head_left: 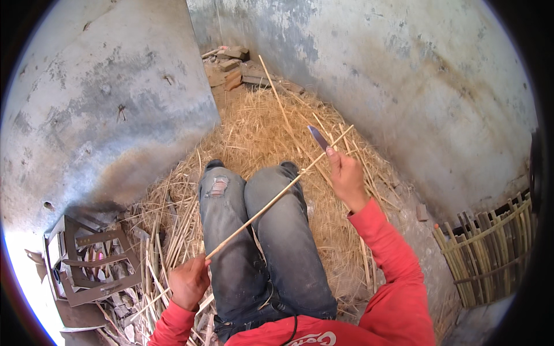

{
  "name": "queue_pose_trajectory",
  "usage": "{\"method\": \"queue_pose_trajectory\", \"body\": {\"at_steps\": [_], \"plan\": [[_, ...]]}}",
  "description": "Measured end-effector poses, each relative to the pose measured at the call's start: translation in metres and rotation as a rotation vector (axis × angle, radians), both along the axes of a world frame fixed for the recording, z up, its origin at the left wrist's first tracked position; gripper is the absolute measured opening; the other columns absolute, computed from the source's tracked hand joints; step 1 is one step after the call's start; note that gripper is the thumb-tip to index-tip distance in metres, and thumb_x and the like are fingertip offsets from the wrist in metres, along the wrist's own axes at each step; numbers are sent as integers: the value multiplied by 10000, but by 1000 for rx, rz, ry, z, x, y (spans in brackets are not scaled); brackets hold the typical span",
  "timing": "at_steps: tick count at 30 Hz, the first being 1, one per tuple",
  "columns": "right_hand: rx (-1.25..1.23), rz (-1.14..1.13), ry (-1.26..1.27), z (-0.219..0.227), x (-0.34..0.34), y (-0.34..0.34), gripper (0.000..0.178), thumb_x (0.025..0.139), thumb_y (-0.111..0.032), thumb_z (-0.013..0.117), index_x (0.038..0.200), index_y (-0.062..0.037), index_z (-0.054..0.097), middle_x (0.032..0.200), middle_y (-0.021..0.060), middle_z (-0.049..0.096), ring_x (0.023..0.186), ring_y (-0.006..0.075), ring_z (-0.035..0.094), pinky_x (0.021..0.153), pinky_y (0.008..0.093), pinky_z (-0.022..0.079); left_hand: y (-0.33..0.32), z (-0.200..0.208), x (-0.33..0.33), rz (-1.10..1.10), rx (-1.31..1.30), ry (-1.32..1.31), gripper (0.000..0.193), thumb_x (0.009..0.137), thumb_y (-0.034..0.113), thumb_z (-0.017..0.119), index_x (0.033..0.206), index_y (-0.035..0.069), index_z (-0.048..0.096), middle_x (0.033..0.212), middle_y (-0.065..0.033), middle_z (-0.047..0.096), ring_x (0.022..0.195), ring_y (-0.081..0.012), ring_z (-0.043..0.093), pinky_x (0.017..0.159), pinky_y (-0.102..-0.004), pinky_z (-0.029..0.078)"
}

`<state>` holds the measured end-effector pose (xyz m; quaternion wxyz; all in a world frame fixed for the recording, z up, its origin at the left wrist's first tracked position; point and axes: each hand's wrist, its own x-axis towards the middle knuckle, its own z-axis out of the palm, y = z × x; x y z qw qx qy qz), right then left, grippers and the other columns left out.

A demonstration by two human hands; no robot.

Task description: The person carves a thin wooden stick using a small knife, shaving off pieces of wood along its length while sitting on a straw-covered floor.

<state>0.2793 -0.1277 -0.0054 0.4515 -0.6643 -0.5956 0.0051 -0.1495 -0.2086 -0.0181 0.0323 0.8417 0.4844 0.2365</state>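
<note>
Your left hand (189, 281), lower left of frame, pinches the thin cane strip (271, 200); your right hand (345, 176), center-right, fist round knife (318, 138), blade touching strip's upper end.

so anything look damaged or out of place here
The jeans have a torn patch at the left knee. Otherwise nothing odd: the left hand and right hand hold a thin cane strip, the right also a knife.

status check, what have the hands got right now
Left hand gripping near end of the long thin pale cane strip. Right hand holding the short grey-bladed knife against its far end. Strip slants across the jeans-clad knees; nothing blocking.
</note>
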Motion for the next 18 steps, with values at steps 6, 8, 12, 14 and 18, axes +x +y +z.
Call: {"method": "queue_pose_trajectory", "body": {"at_steps": [6,8,12,14,18], "plan": [[26,-22,16,-1,4,2,552,1096,-392,477,724,-10,620,481,105,433,414,213,412,431,404,315,1,-8,1,-24,105,-1,165,869,96,760,1016,76,686,663,-95,596,508,-289,596,464,-403,441],[70,83,-6,-7,-1,3,556,1097,-401,475,726,-16,627,473,91,435,408,203,398,424,397,305,-1,-8,0,-30,90,-1,158,866,92,761,1003,75,684,664,-96,598,509,-290,598,465,-405,441],[-44,-35,52,0,-8,-4,545,1096,-397,478,732,-25,640,473,98,472,405,192,407,420,387,291,-4,2,8,-15,16,-15,125,869,36,725,981,61,675,675,-137,595,558,-348,608,502,-438,457],[-71,170,25,2,-29,-12,537,1097,-399,474,759,-30,671,476,88,470,407,185,412,414,376,294,-2,-4,5,-19,17,-20,129,868,57,739,978,66,673,670,-120,599,545,-326,608,489,-425,451],[-41,-36,64,3,-2,4,529,1093,-416,473,801,-47,715,485,60,470,407,199,426,403,377,313,-4,2,14,-33,78,-44,132,871,79,750,972,73,666,658,-103,592,528,-308,599,482,-413,446]]}}
